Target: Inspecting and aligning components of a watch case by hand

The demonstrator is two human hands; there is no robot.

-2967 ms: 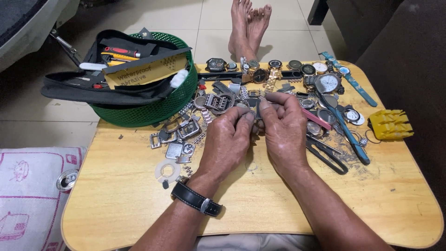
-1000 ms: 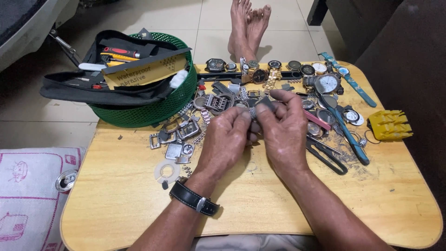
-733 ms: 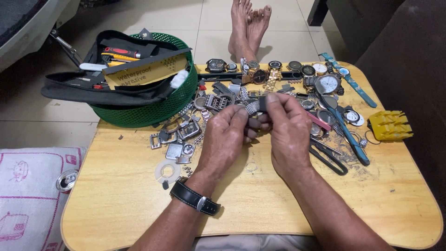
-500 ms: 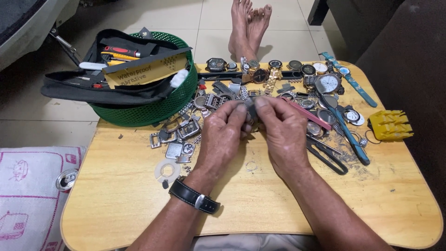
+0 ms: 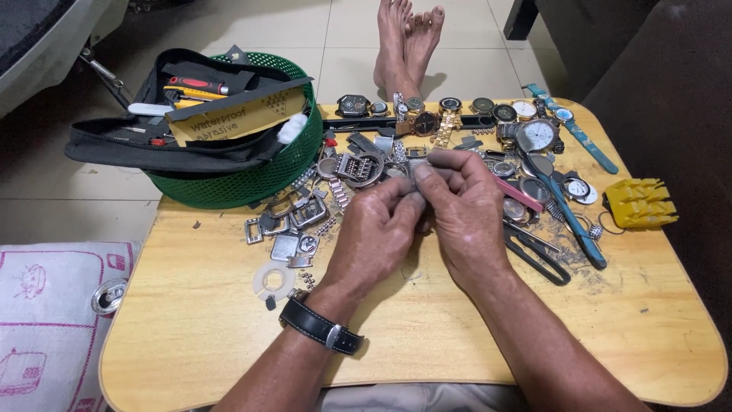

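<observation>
Grip: both your hands pinch one small metal watch part point(image 5: 418, 169), left hand point(image 5: 379, 236) from below, right hand point(image 5: 463, 211) from above, fingertips pressed together on it.
Pose: your wrists rest low over the wooden table point(image 5: 229, 336), knuckles raised, a black wristwatch point(image 5: 320, 326) on your left wrist.
Change: three seconds ago your hands sat slightly farther apart; now your right thumb and forefinger fold closer over the piece.
Part: silver-grey, mostly hidden by fingers, held just above the table's middle, near the heap of watch cases point(image 5: 358, 164).
Surroundings: green basket point(image 5: 244, 179) at left, yellow tool point(image 5: 639, 203) at right.
</observation>
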